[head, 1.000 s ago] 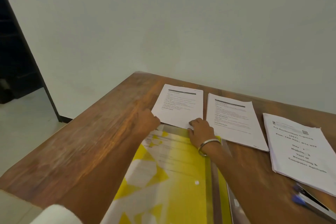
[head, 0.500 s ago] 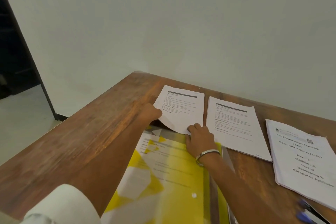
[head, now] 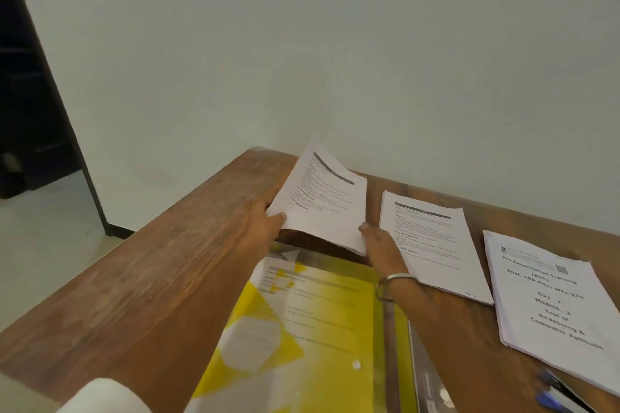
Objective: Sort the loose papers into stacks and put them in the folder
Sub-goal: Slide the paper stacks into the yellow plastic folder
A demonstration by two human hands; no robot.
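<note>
Sorting looks done: three stacks stand on the wooden table (head: 141,282). The folder (head: 302,339), yellow and translucent, lies nearest me at 6 o'clock with a printed sheet showing through it, so at least one sheet seems filed already. I cannot tell whether its flap is open.

Left to file, as I judge it: all three stacks. The middle stack (head: 432,245) lies flat at 2 o'clock from the folder; the booklet stack (head: 550,295) lies further out at 3 o'clock, apart from it.

The far-left stack (head: 323,201) is off the table at 12 o'clock, tilted up.

My left hand (head: 265,228) grips its near left corner, thumb on top. My right hand (head: 379,241) holds the near right corner, fingers curled at the edge. Both forearms reach over the folder.
</note>
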